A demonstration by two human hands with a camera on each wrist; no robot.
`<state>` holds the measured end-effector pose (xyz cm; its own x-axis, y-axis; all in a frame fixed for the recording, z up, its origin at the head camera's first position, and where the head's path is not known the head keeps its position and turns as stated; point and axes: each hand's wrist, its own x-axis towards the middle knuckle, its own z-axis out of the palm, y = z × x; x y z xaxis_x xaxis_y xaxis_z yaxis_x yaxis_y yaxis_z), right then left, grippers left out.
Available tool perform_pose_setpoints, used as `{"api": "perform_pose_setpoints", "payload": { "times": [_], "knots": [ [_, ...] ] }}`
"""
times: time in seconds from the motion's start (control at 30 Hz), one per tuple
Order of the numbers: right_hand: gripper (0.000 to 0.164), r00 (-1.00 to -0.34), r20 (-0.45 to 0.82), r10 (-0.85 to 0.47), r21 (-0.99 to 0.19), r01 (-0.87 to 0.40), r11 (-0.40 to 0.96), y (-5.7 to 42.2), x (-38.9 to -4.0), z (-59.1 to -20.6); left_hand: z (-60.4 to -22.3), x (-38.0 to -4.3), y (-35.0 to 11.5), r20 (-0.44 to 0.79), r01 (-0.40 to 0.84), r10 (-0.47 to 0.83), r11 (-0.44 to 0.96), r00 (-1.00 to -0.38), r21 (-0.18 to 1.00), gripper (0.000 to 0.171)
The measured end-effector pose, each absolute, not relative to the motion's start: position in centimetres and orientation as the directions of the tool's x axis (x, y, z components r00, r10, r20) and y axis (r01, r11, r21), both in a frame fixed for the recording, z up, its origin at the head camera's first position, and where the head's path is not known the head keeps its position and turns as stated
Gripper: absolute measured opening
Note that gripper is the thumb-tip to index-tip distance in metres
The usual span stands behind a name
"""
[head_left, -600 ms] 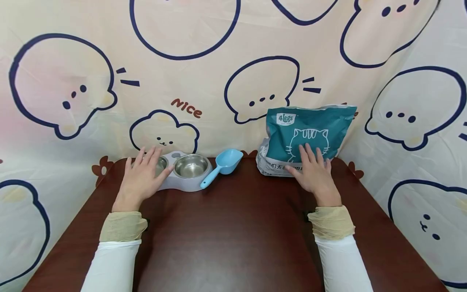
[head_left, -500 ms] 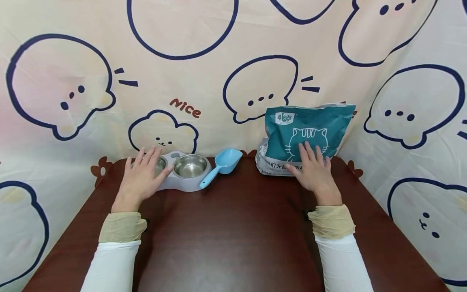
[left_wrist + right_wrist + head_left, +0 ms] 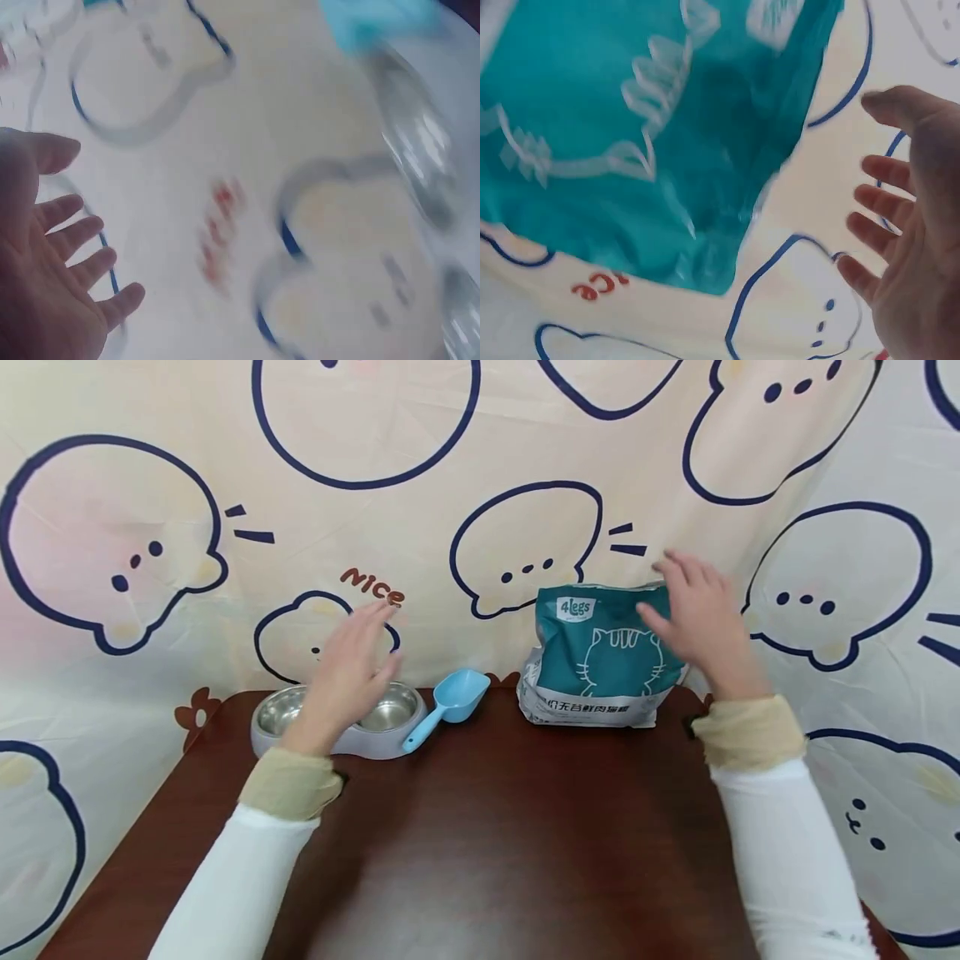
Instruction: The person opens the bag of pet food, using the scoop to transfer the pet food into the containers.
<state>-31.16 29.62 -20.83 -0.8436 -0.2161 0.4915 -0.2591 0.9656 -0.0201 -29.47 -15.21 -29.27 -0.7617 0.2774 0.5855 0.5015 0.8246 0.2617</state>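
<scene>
My left hand [image 3: 348,672] is raised over the grey double pet bowl [image 3: 375,745], fingers loosely extended and holding nothing. It covers part of the bowl's middle in the head view. My right hand [image 3: 701,618] is up at the top right corner of a teal and white cat food bag [image 3: 562,635], which stands upright against the backdrop. In the right wrist view the fingers [image 3: 881,199] are spread beside the bag's top edge with nothing in them. A light blue scoop [image 3: 461,693] leans at the bowl's right end, its handle pointing toward me.
The dark brown table [image 3: 487,843] stretches from the back wall to the front of the head view. A cartoon-printed cloth backdrop [image 3: 420,543] rises right behind the bowl, scoop and bag, and also runs along both sides.
Both hands have lifted. The left moved up and right from the bowl's left side; the right moved up and right from the bag's front to its top corner. The objects stayed put.
</scene>
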Motion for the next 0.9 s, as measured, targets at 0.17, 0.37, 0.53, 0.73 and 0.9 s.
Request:
{"api": "perform_pose_setpoints", "payload": {
  "times": [0.17,0.37,0.53,0.73,0.9],
  "knots": [
    [0.070,-0.920,0.300,-0.253,-0.015,-0.270,0.963,32.0,-34.7,-17.3,-25.5,-32.6,-6.9,0.471,0.616,0.460,0.745,-0.752,0.256,0.062],
    [0.073,-0.950,0.010,-0.312,-0.096,-0.312,0.945,33.2,-37.4,-16.8,-22.5,-35.5,0.4,0.361,0.610,0.501,0.721,-0.786,0.329,0.059],
    [0.050,-0.937,-0.009,-0.348,-0.070,-0.347,0.935,32.6,-38.4,-17.0,-21.9,-37.5,3.4,0.278,0.553,0.479,0.733,-0.833,0.395,0.045],
    [0.038,-0.928,-0.006,-0.373,-0.039,-0.373,0.927,32.3,-38.3,-17.0,-22.7,-38.6,4.8,0.312,0.499,0.393,0.735,-0.865,0.459,0.026],
    [0.033,-0.916,0.054,-0.397,0.002,-0.397,0.918,32.5,-38.2,-17.2,-23.2,-38.8,5.0,0.356,0.502,0.364,0.725,-0.861,0.471,0.025]
  ]
}}
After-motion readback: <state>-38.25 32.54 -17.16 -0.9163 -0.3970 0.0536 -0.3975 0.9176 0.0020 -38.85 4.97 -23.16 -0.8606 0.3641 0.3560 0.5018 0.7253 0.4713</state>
